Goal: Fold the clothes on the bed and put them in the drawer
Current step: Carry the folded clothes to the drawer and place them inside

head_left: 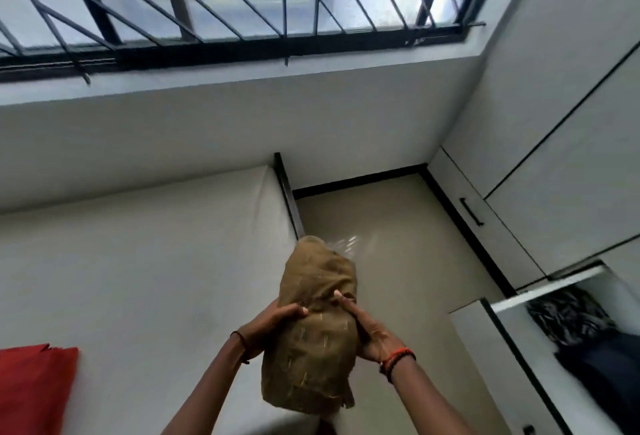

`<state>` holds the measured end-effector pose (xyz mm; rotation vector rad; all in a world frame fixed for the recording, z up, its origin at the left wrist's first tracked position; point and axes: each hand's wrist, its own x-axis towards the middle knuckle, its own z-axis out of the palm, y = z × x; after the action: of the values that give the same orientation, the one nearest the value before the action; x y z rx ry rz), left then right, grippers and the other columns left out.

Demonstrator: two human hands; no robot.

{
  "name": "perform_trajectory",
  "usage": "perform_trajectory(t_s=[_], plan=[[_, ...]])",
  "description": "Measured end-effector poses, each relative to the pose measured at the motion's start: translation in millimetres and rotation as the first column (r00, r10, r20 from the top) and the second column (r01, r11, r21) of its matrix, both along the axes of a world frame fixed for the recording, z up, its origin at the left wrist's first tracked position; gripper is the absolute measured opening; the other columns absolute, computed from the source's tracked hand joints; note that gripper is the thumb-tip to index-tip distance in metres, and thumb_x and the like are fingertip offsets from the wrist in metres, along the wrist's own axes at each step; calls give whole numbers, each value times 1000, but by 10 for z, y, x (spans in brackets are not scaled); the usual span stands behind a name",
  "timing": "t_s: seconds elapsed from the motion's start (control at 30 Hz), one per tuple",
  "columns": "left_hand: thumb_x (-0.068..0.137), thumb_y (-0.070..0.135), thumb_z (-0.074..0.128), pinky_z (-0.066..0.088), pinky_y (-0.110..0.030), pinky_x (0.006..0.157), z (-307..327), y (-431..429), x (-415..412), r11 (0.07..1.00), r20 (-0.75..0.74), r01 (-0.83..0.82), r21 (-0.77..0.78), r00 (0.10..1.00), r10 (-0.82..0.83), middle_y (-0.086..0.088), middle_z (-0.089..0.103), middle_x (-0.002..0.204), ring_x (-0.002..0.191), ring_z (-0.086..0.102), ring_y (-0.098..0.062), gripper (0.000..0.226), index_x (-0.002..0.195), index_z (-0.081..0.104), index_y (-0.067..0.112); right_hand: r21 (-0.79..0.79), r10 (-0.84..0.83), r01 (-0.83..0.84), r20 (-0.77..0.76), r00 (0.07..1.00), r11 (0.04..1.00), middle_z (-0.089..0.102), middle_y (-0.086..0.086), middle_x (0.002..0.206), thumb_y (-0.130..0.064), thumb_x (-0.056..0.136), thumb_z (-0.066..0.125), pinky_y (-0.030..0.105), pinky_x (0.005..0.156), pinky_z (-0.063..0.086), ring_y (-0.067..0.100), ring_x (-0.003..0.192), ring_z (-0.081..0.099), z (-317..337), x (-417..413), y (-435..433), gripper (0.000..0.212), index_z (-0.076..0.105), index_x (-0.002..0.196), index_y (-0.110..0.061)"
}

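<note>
While both hands clasp it from either side, the folded cloth point(311, 348) hangs in the air over the near edge of the bed point(138, 278), partly above the floor point(398, 226). It is a thick, olive-brown bundle flecked with short pale dashes, its top end rumpled and its lower edge slightly frayed. The left hand point(277, 322) grips the bundle's left side, thumb across the front; the right hand point(370, 330) grips the right side, thumb laid along the fabric and the other fingers hidden behind it. On the bed's white sheet, a red cloth point(31, 389) lies at the lower left. To the right, the drawer point(547, 292) of a white wardrobe point(554, 157) stands open, with dark clothes point(581, 327) inside. A barred window point(207, 1) spans the wall above.
</note>
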<state>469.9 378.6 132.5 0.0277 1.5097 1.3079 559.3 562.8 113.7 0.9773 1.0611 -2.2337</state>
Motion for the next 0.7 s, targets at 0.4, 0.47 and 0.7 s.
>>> perform_trajectory(t_s=[0.4,0.47,0.7], plan=[[36,57,85,52,-35,86,183,1191,137,927,65,375,-11,925,-373,-5,58,120,109,59,-25,98,120,46,26,129,-456,458,-48,889,879,72,15,103,-33,86,64,36,72,56,29,91,70,520,775,714,34,63,112,-10],[45,56,83,46,-42,97,169,1365,169,907,64,420,-34,907,-417,-7,57,123,111,57,-27,98,128,42,23,143,-506,507,-51,861,850,73,15,100,-32,86,65,37,73,56,29,90,70,554,894,784,34,63,111,-10],[51,53,82,45,-44,102,194,2042,596,810,73,586,3,808,-584,-7,67,117,107,64,-25,87,124,53,17,177,-687,682,-46,726,709,72,19,100,-27,85,65,38,74,57,31,86,71,516,1440,1161,34,64,111,-5]])
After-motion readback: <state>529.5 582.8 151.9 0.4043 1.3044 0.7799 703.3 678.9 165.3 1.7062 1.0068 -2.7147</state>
